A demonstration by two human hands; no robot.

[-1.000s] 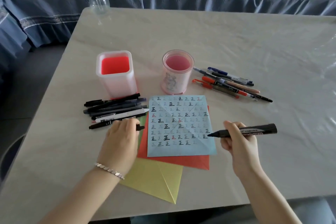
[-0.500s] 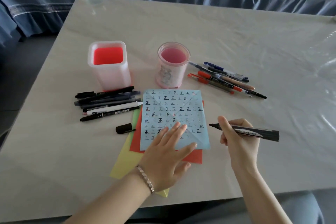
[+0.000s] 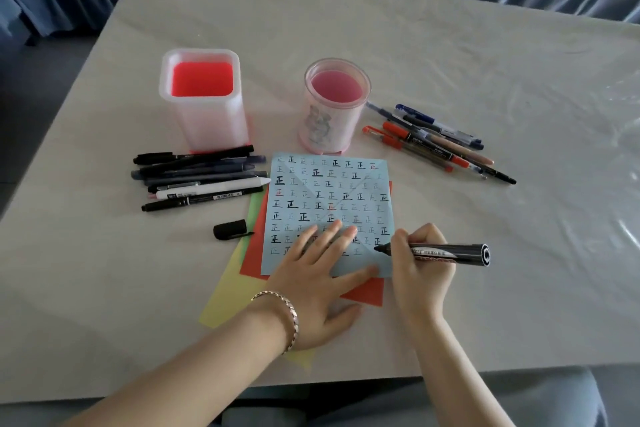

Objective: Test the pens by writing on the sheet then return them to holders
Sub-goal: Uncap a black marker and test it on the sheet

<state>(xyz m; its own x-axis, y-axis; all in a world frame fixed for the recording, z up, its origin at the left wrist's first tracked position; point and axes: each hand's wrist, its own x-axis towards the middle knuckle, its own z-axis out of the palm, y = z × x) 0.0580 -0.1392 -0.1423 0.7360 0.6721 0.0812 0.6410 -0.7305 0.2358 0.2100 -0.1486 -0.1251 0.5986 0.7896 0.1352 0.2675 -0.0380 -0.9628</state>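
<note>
- Two hands work near the worktop's [image 3: 450, 62] front edge. The left hand [image 3: 311, 277] lies flat with fingers spread, pressing the blue sheet [image 3: 332, 191].
- The right hand [image 3: 420, 262] grips a black marker [image 3: 453, 252], its tip on the sheet's right edge.
- The marker's cap [image 3: 230, 229] lies just left of the sheet.
- The square holder [image 3: 204, 121] and round holder [image 3: 334, 128] stand behind the sheet, with loose pens [image 3: 197, 177] beside them.

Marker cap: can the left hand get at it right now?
Probably yes. The cap lies alone on the table beside the left hand, nothing between them; the hand would only have to lift off the blue sheet.
</note>
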